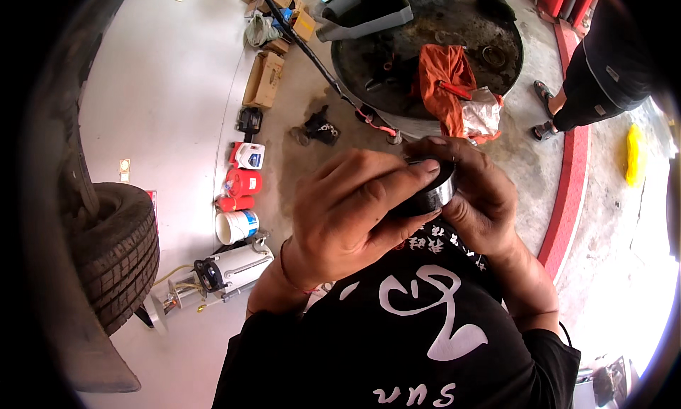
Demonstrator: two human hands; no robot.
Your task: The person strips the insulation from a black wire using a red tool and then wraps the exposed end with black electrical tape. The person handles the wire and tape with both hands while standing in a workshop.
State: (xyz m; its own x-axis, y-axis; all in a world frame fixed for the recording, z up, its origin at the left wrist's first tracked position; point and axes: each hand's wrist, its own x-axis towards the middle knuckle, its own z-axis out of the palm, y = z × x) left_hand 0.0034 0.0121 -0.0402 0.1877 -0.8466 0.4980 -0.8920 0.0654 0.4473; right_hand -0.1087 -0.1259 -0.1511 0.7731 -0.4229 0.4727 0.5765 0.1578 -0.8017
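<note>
Up in front of my chest, both hands are closed on a small round black-and-silver part (443, 190). My left hand (355, 214) grips its black side, with the thumb and fingers pressed around the edge. From the other side, my right hand (485, 196) wraps its fingers over the top and sets its thumb against the shiny metal face. Much of the part is hidden behind the fingers, so its exact kind cannot be made out.
Ahead stands a dark oily drum top (397, 54) bearing an orange cloth (441, 72) and a grey tray (369, 19). Left are a raised tyre (117, 260), a floor jack (237, 267), a white bucket (237, 227) and cardboard boxes (264, 80). A person (603, 75) stands at right.
</note>
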